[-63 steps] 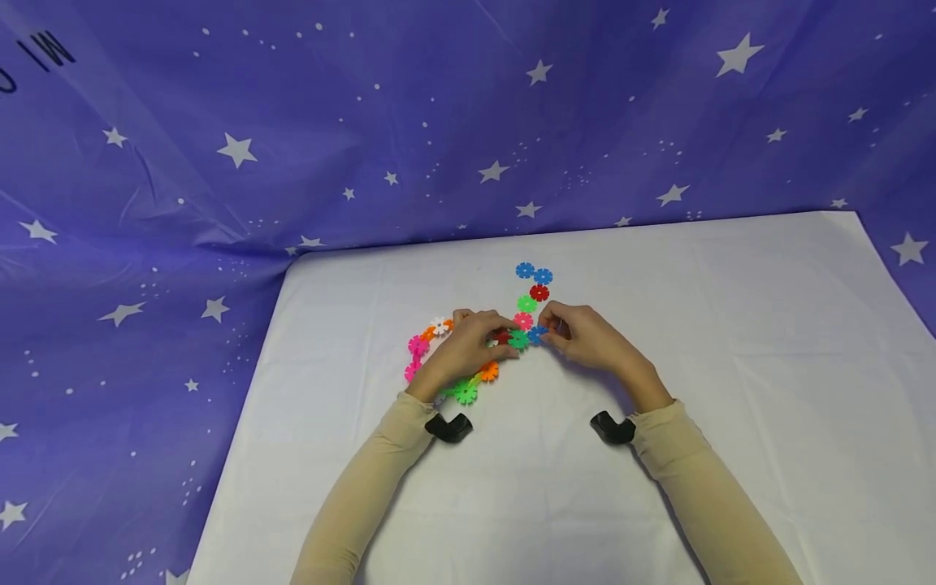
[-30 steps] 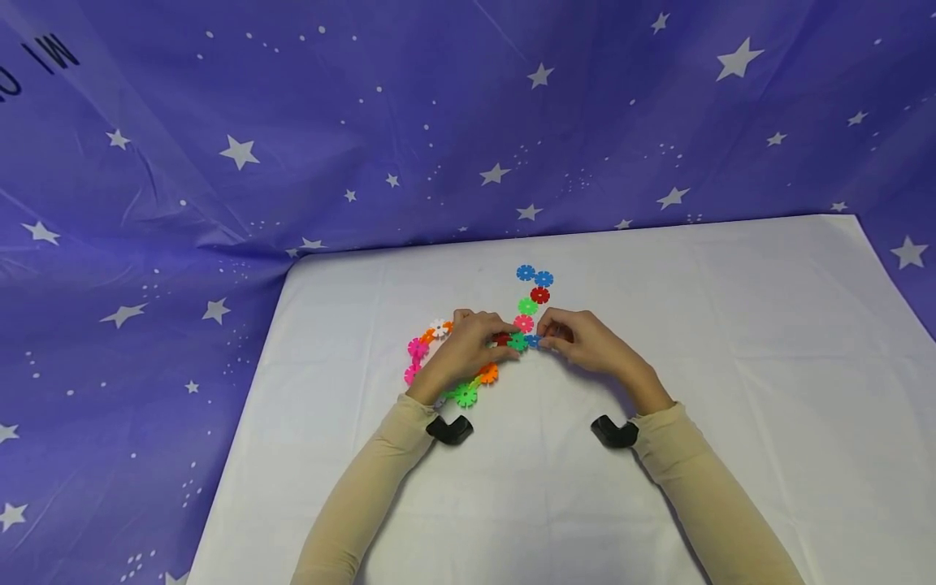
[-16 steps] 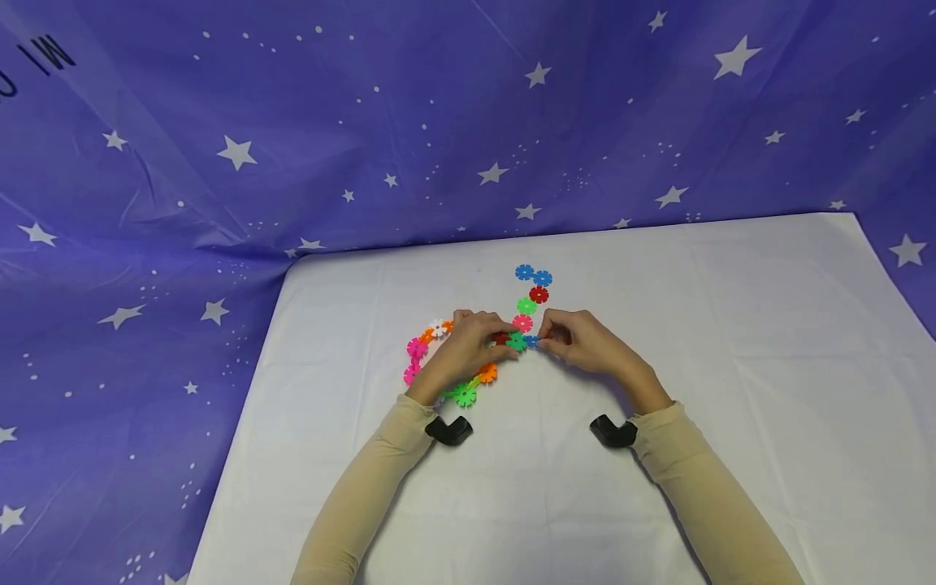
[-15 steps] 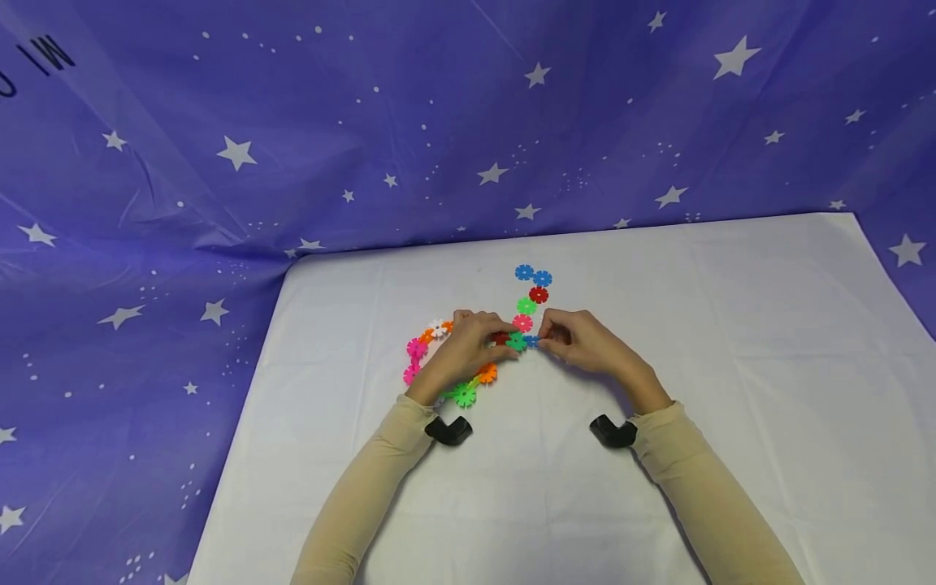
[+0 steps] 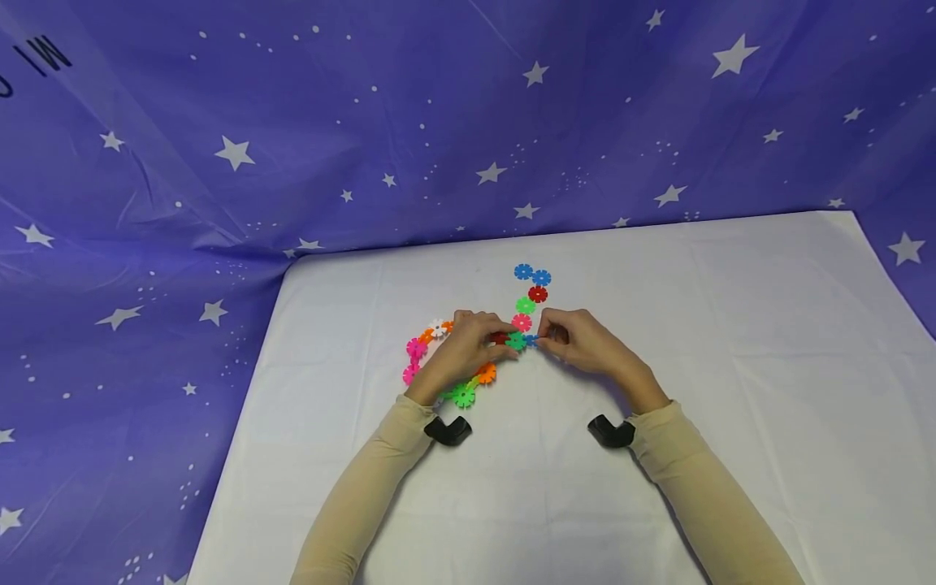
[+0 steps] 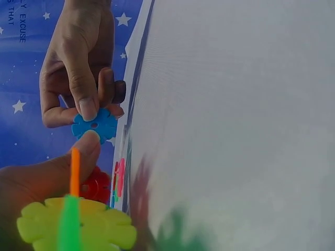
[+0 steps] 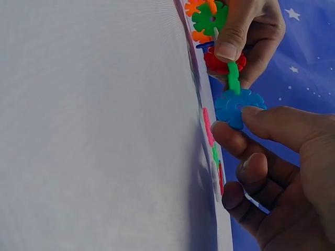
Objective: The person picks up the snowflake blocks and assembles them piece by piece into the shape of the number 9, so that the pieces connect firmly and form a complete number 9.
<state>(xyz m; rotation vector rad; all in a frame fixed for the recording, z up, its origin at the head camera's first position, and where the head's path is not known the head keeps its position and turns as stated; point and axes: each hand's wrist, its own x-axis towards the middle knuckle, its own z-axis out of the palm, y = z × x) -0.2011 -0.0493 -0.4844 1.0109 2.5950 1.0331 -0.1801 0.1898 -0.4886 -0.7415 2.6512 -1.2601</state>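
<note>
My left hand (image 5: pixel 475 341) grips the end of a curved chain of coloured, notched snowflake discs, fingers around the red disc (image 7: pixel 212 64) and green disc (image 5: pixel 516 340). A blue snowflake disc (image 7: pixel 230 107) is pinched between thumb and index finger of my right hand (image 5: pixel 585 341). In the right wrist view the green disc stands edge-on, its end meeting the blue disc's notched rim. The left wrist view has the blue disc (image 6: pixel 95 125) between both thumbs. Part of the chain is hidden under my left hand; its pink discs (image 5: pixel 416 348) show beyond it.
Loose discs lie in a line behind the hands: pink (image 5: pixel 522 322), light green (image 5: pixel 526 305), red (image 5: pixel 538 294) and two blue discs (image 5: pixel 523 271). The white-covered table (image 5: pixel 731 341) backs onto a purple star-patterned cloth (image 5: pixel 585 106).
My right hand has moved slightly left and nearer, turning the blue disc more edge-on against the green disc. My left hand and the loose discs have stayed in place.
</note>
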